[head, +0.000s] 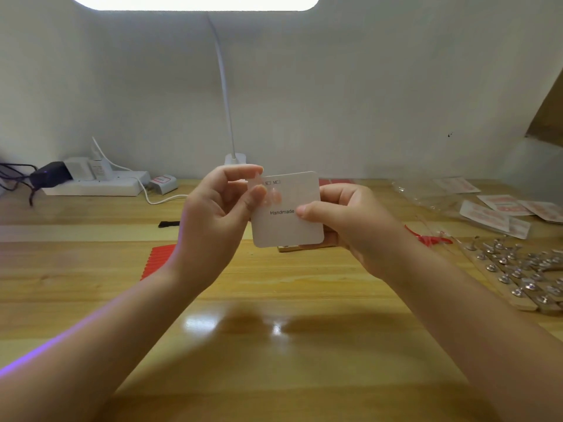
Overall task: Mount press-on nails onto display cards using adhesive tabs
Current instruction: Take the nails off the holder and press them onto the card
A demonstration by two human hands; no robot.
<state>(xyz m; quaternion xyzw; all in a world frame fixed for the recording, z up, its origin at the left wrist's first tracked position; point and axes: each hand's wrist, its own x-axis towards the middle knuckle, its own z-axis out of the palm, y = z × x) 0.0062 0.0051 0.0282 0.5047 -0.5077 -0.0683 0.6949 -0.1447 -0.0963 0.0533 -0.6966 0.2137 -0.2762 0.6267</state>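
Mounting step in hand, I judge. My right hand (344, 220) pinches the white rounded "Handmade" display card (289, 214) above the wooden desk (274, 345); left hand (222, 208) pinches a pale translucent press-on nail (264, 190) against its upper-left. Next: firm pressure onto the tab.

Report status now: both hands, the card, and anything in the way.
Right hand holds card up over table, thumb on front. Left hand fingers pinch a pale nail at card's upper left. Nothing in the way.
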